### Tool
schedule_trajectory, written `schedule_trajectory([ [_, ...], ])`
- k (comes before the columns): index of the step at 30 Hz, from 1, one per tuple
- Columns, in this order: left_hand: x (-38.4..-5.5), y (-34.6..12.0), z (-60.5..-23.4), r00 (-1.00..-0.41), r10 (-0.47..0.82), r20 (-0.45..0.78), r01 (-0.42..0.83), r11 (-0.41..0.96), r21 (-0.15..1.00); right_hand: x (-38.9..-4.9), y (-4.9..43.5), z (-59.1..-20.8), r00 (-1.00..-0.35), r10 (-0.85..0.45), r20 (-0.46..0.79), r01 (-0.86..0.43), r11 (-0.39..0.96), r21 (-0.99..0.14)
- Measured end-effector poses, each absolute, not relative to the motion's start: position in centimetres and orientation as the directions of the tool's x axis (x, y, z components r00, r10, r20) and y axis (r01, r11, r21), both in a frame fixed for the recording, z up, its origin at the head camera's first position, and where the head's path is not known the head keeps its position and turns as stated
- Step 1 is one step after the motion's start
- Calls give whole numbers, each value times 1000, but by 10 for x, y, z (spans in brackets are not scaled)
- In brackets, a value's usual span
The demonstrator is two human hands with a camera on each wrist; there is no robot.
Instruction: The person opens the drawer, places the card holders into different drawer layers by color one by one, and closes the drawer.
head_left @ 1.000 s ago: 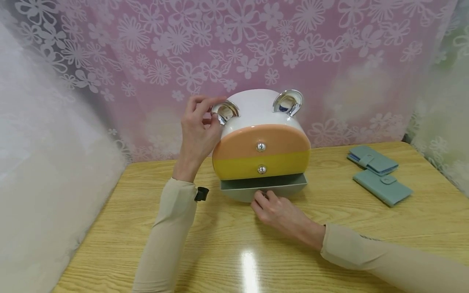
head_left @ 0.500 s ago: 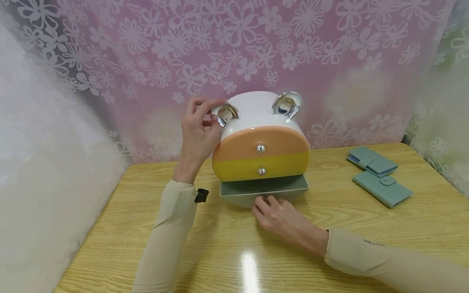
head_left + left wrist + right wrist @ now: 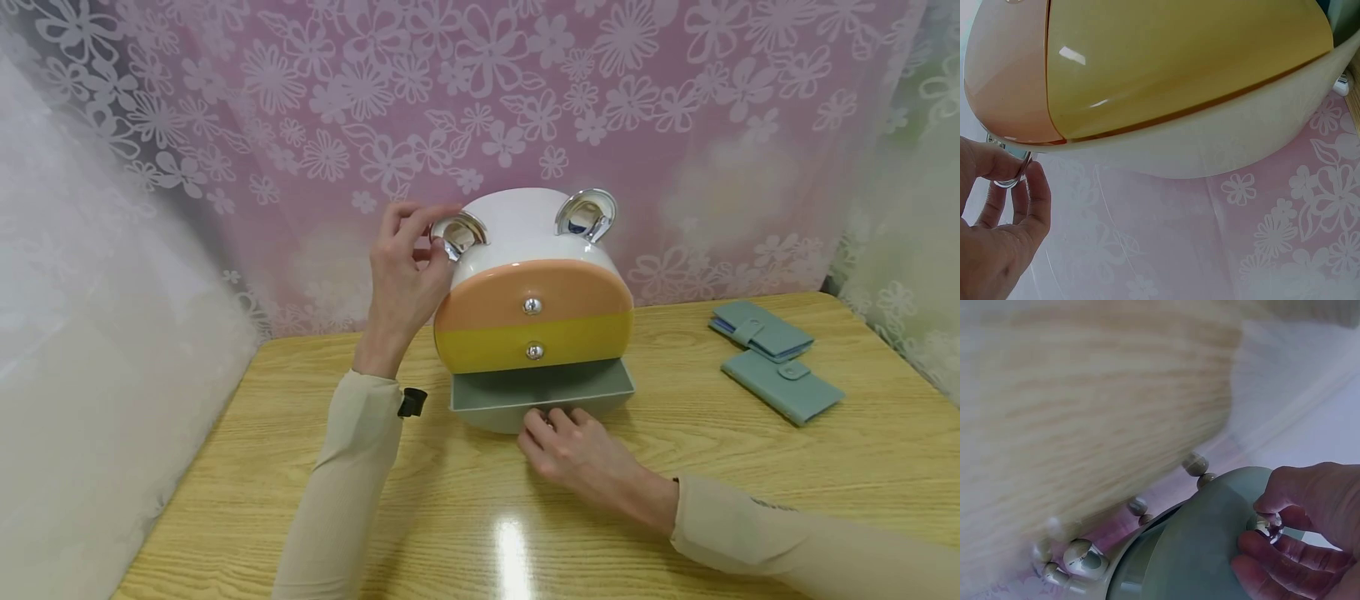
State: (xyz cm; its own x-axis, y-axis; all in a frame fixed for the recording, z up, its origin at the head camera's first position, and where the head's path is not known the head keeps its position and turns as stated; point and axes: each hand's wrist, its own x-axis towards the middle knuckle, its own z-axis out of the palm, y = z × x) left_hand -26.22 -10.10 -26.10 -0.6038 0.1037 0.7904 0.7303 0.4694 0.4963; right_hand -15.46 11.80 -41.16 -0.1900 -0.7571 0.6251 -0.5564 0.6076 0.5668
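Observation:
A rounded white storage box (image 3: 517, 221) with silver ears stands on the table, its front banded orange and yellow. Its grey-green bottom drawer (image 3: 480, 417) is pulled partway out, and the part of the inside that shows looks bare. My left hand (image 3: 408, 271) pinches the silver ear (image 3: 468, 229) on the left side between thumb and fingers; the left wrist view shows the same grip. Low at the front, my right hand (image 3: 573, 450) holds the drawer's round silver knob (image 3: 1266, 526) between thumb and fingers. Two more silver knobs (image 3: 532, 307) sit on the upper drawers, which are closed.
Two grey-green wallets (image 3: 783, 383) with snap straps lie overlapping at the table's right side. A flowered pink curtain (image 3: 495, 100) hangs behind the wood-grain table (image 3: 292, 417). White sheeting (image 3: 97, 350) closes off the left side.
The bottom drawer has slid further out toward me, with the right hand moving along on its knob. The left hand keeps its hold on the ear.

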Motion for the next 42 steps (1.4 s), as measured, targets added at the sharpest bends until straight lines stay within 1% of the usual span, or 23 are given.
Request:
schedule_trajectory([
  [6, -263, -101, -261, -601, 110, 792, 733, 471, 490, -149, 117, -410, -175, -755, 632, -574, 600, 558],
  [15, -262, -102, -262, -611, 114, 784, 725, 479, 495, -143, 117, -410, -168, -751, 639, -591, 595, 545],
  [22, -262, -101, -262, -610, 115, 784, 727, 475, 496, -139, 120, -411, -193, -744, 640, -597, 607, 525],
  [26, -263, -102, -262, -604, 115, 789, 729, 479, 489, -138, 123, -407, -208, -735, 645, -614, 611, 499],
  [29, -263, -102, -262, -603, 112, 790, 729, 480, 488, -138, 125, -403, -219, -715, 664, -637, 620, 458],
  [33, -263, -102, -263, -602, 107, 791, 732, 470, 493, -138, 126, -396, -201, -673, 712, -668, 626, 403],
  [38, -264, -101, -262, -595, 100, 797, 739, 458, 494, -140, 130, -386, -159, -620, 769, -670, 639, 377],
  [42, -264, -101, -262, -593, 97, 799, 740, 457, 494, -141, 137, -378, -177, -593, 785, -666, 660, 348],
])
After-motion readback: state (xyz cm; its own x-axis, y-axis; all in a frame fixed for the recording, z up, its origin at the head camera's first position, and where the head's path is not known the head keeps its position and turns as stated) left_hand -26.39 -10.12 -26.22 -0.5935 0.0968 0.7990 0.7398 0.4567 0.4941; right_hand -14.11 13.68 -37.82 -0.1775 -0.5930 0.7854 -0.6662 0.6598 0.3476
